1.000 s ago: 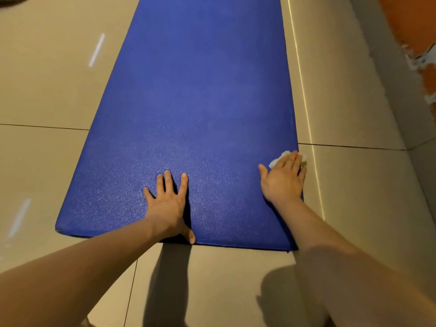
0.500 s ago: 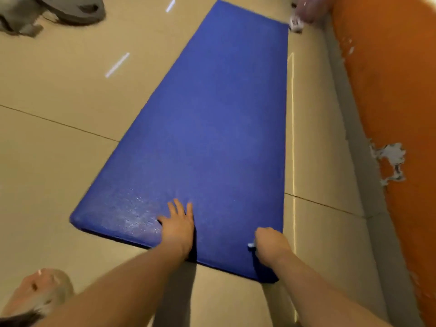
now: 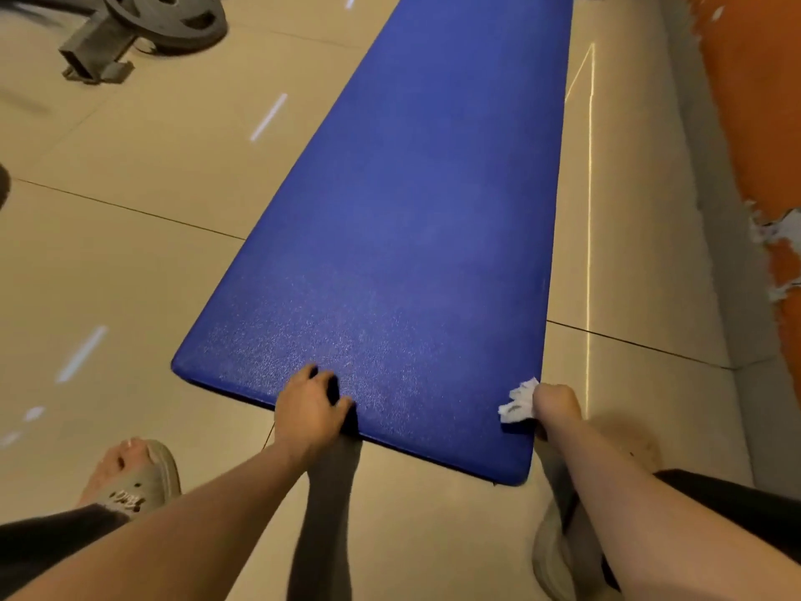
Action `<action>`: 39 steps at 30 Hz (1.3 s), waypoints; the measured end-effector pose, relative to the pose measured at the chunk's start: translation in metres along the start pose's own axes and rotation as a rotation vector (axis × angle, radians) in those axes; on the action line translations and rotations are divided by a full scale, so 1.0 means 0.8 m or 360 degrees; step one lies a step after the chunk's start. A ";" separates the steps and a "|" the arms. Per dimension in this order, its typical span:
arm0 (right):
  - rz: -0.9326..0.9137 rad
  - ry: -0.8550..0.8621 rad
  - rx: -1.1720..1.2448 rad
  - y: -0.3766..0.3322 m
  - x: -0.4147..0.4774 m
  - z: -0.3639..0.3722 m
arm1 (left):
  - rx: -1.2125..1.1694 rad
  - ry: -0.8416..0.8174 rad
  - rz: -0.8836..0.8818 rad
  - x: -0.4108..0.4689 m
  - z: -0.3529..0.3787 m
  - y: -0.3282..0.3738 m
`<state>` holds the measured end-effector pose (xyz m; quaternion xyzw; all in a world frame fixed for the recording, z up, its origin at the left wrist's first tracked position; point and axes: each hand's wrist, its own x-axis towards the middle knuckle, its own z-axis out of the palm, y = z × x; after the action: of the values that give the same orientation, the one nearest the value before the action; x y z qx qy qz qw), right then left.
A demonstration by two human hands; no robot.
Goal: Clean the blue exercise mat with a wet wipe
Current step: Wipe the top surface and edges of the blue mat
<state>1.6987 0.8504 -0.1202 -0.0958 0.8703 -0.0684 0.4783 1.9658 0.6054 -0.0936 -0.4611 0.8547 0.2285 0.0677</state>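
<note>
On the beige tiled floor [image 3: 130,275] beside an orange wall [image 3: 758,101] lies a long blue exercise mat [image 3: 424,210]. The left hand [image 3: 310,409] grips its near edge, fingers curled; the right hand [image 3: 557,405] clutches a crumpled white wet wipe [image 3: 518,404] against the mat's right edge.

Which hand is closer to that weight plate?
Left. The weight plate lies far ahead-left of the left hand gripping the blue mat; the right hand, holding the wet wipe, is farther right.

Left hand [image 3: 310,412] grips near edge of blue mat [image 3: 416,236]; right hand [image 3: 557,407] holds crumpled white wipe [image 3: 518,403] at mat's right corner.
</note>
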 end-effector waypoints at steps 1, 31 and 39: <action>0.0124 0.0138 0.0255 -0.008 0.002 -0.003 | -0.0164 0.0127 -0.0232 -0.009 0.000 0.004; 0.0011 0.0541 0.0634 -0.057 -0.123 -0.083 | -0.2340 0.0546 -0.1007 -0.031 -0.166 0.117; -0.0207 0.0192 0.1629 -0.129 -0.196 -0.092 | -0.2176 0.0729 -0.0351 -0.033 -0.358 0.183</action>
<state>1.7289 0.7881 0.0691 0.1007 0.7436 -0.5204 0.4077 1.8877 0.5647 0.2170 -0.5201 0.4622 0.6009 -0.3934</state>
